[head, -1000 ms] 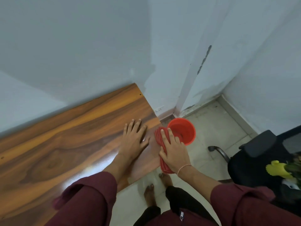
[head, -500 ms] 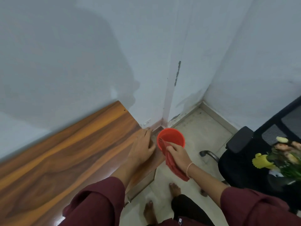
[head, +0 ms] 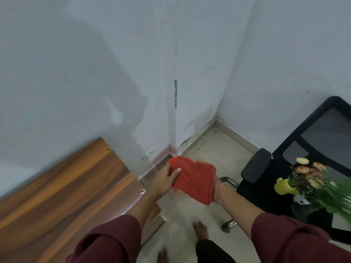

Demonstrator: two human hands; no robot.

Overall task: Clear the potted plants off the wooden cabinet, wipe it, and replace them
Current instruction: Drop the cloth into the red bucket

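Both hands hold a red cloth [head: 195, 181] in the air above the floor, just right of the wooden cabinet [head: 62, 188]. My left hand [head: 165, 179] grips the cloth's left edge, thumb on top. My right hand [head: 215, 188] holds its right side from underneath, mostly covered by the fabric. The cabinet top is bare and glossy. Potted plants with peach flowers [head: 305, 171] and green leaves [head: 330, 198] stand on the black chair [head: 266, 173] at the right, beside a yellow item [head: 284, 186].
Pale walls meet in a corner ahead, with a wall socket [head: 148, 155] low beside the cabinet. The floor is light tile [head: 214, 149]. My bare feet [head: 200, 230] stand near the cabinet's right end. The chair's metal base [head: 228, 224] is close to my right.
My left hand left the cabinet top and took hold of the cloth. Both hands lifted it off the cabinet edge. The red bucket is hidden behind the cloth. The view swung right and up.
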